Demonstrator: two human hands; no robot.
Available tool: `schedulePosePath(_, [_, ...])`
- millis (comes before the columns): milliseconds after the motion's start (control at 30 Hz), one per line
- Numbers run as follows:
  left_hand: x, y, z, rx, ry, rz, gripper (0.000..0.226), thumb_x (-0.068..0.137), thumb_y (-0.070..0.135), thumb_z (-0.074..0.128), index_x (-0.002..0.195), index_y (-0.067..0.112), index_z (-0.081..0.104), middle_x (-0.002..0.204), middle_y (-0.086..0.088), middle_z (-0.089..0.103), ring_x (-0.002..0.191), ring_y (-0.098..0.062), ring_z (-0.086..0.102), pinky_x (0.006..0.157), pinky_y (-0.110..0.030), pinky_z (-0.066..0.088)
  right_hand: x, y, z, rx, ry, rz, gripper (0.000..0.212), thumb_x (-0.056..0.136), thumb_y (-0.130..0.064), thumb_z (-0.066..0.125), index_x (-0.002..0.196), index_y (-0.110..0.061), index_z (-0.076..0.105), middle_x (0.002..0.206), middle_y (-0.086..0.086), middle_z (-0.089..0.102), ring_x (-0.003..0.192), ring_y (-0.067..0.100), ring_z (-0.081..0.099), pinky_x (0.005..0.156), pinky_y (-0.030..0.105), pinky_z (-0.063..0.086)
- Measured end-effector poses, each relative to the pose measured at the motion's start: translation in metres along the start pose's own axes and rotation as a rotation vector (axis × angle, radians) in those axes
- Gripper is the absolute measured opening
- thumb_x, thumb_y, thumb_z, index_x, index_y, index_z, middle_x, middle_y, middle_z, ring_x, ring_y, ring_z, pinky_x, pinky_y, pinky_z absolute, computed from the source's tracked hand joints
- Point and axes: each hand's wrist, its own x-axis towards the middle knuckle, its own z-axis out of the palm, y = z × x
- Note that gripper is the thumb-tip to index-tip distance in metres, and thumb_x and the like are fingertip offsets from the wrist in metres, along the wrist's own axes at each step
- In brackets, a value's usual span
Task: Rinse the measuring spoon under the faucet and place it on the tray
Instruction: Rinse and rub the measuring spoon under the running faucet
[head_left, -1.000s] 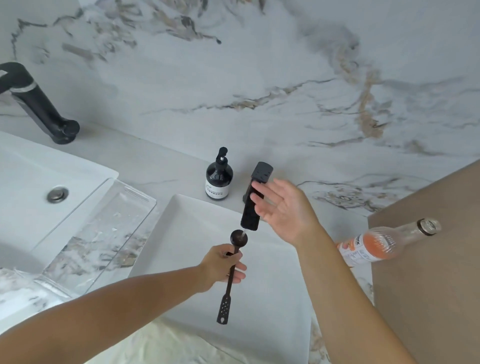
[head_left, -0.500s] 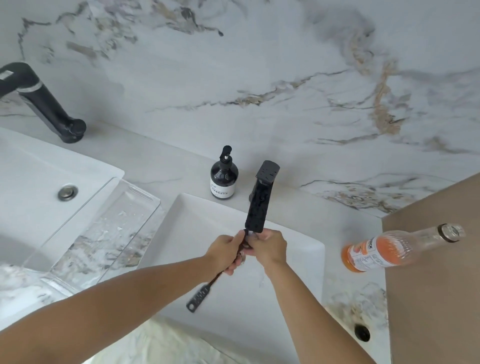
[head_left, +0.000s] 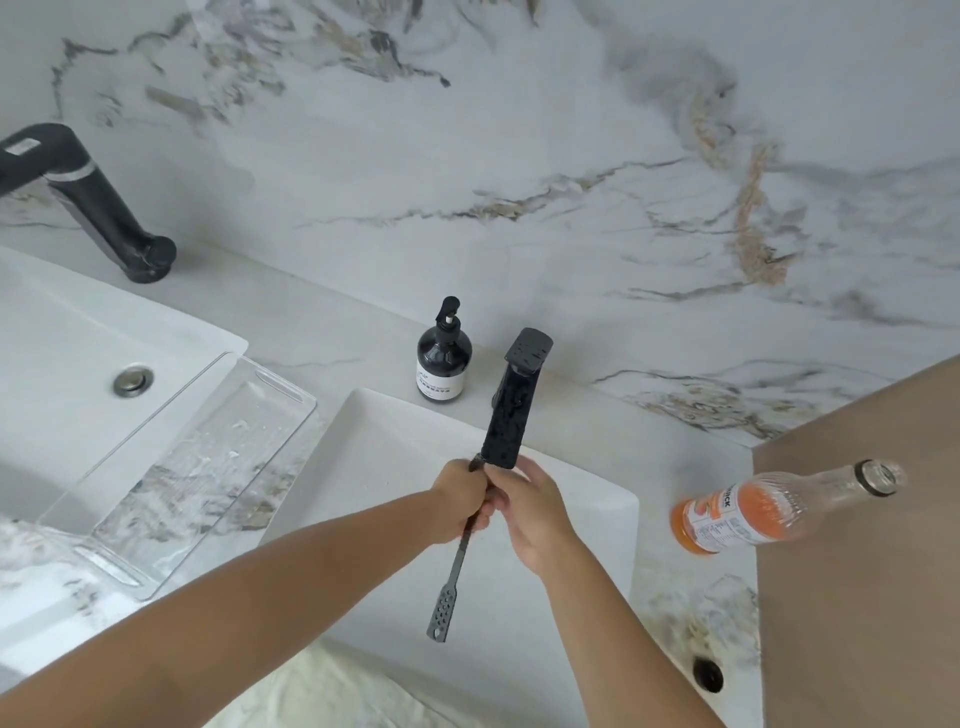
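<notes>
My left hand (head_left: 460, 501) grips the dark measuring spoon (head_left: 451, 582) by the upper part of its handle, right under the spout of the black faucet (head_left: 511, 410). The spoon's bowl is hidden between my hands; its perforated handle end hangs down over the white sink (head_left: 374, 447). My right hand (head_left: 532, 512) is closed around the bowl end, touching my left hand. A clear tray (head_left: 171, 467) lies to the left, bridging the two sinks. I cannot see running water.
A dark soap pump bottle (head_left: 444, 358) stands behind the sink, left of the faucet. An orange-filled glass bottle (head_left: 769, 512) stands at the right, beside a brown surface (head_left: 872, 571). A second black faucet (head_left: 88, 202) and sink with drain (head_left: 133, 380) are at far left.
My right hand came down from the faucet handle to the spoon's bowl. The spoon's handle swung out to the left and back to a steeper hang under the spout.
</notes>
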Motion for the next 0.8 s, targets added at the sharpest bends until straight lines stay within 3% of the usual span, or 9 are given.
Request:
schedulePosePath(100, [0.001,0.001,0.007,-0.221,0.002,0.052,0.027,0.097,-0.008,0.031,0.082,0.004,0.05,0.066,-0.013,0.052,0.048,-0.02,0.047,0.04,-0.023,0.043,-0.016,0.017,0.003,-0.243,-0.01,0.149,0.026,0.101,-0.034,0.049,0.122,-0.02,0.055,0.102,0.008,0.071,0.072,0.024,0.067,0.067,0.037,0.057])
schedulePosePath(167, [0.005,0.001,0.004,-0.217,-0.006,0.084,0.026,0.098,-0.009,0.031,0.084,0.002,0.05,0.072,-0.016,0.054,0.053,-0.023,0.053,0.044,-0.024,0.049,-0.028,0.023,-0.004,-0.395,-0.04,0.153,0.03,0.103,-0.033,0.041,0.107,-0.011,0.061,0.081,0.009,0.071,0.049,0.017,0.058,0.051,0.028,0.05])
schedulePosePath(300, [0.007,0.001,-0.02,0.457,-0.043,0.265,0.021,0.093,-0.001,0.042,0.084,0.009,0.059,0.071,-0.011,0.065,0.049,-0.019,0.062,0.053,-0.022,0.051,-0.022,-0.001,-0.041,-0.969,-0.027,-0.032,0.042,0.102,-0.032,0.039,0.066,-0.018,0.055,0.053,-0.003,0.045,0.039,0.011,0.037,0.04,0.019,0.029])
schedulePosePath(367, [0.008,-0.001,-0.021,0.536,-0.043,0.276,0.02,0.097,0.011,0.043,0.086,0.011,0.06,0.061,-0.006,0.059,0.037,-0.014,0.049,0.041,-0.019,0.04,-0.016,-0.013,-0.05,-0.861,-0.081,0.001,0.043,0.102,-0.032,0.039,0.064,-0.016,0.049,0.048,-0.003,0.036,0.039,0.014,0.029,0.038,0.02,0.024])
schedulePosePath(500, [0.009,-0.005,0.003,-0.062,-0.048,0.126,0.022,0.1,0.009,0.04,0.085,0.005,0.056,0.062,-0.004,0.055,0.043,-0.016,0.037,0.04,-0.023,0.025,-0.026,0.018,-0.011,-0.309,-0.034,0.142,0.045,0.103,-0.037,0.041,0.062,-0.02,0.043,0.044,-0.008,0.025,0.035,0.01,0.018,0.036,0.017,0.018])
schedulePosePath(567, [0.011,-0.008,0.003,-0.112,-0.071,0.089,0.018,0.102,0.006,0.04,0.094,0.002,0.056,0.079,-0.009,0.063,0.046,-0.017,0.037,0.039,-0.022,0.025,-0.029,0.032,-0.005,-0.423,0.041,0.071,0.042,0.102,-0.034,0.04,0.062,-0.02,0.041,0.048,-0.006,0.031,0.039,0.015,0.028,0.04,0.021,0.025])
schedulePosePath(667, [0.007,-0.01,-0.018,0.078,-0.168,0.095,0.018,0.098,-0.006,0.042,0.091,0.002,0.058,0.085,-0.016,0.062,0.055,-0.016,0.037,0.044,-0.022,0.029,-0.017,0.017,-0.038,-0.897,0.108,-0.089,0.042,0.102,-0.035,0.038,0.064,-0.018,0.04,0.065,0.001,0.046,0.066,0.024,0.044,0.06,0.032,0.035])
schedulePosePath(733, [0.006,-0.013,-0.019,0.138,-0.147,0.135,0.022,0.095,-0.012,0.042,0.092,0.001,0.059,0.077,-0.014,0.064,0.048,-0.015,0.041,0.041,-0.019,0.032,-0.016,0.006,-0.05,-0.858,0.021,-0.059,0.041,0.101,-0.04,0.039,0.067,-0.016,0.044,0.067,0.003,0.047,0.061,0.023,0.043,0.059,0.031,0.034])
schedulePosePath(800, [0.004,-0.013,-0.005,-0.098,-0.076,0.127,0.016,0.1,-0.002,0.04,0.098,0.002,0.055,0.071,-0.01,0.062,0.04,-0.013,0.037,0.036,-0.019,0.026,-0.02,0.009,-0.035,-0.631,-0.049,0.07,0.043,0.101,-0.041,0.041,0.064,-0.019,0.042,0.054,-0.001,0.037,0.044,0.017,0.033,0.046,0.023,0.028])
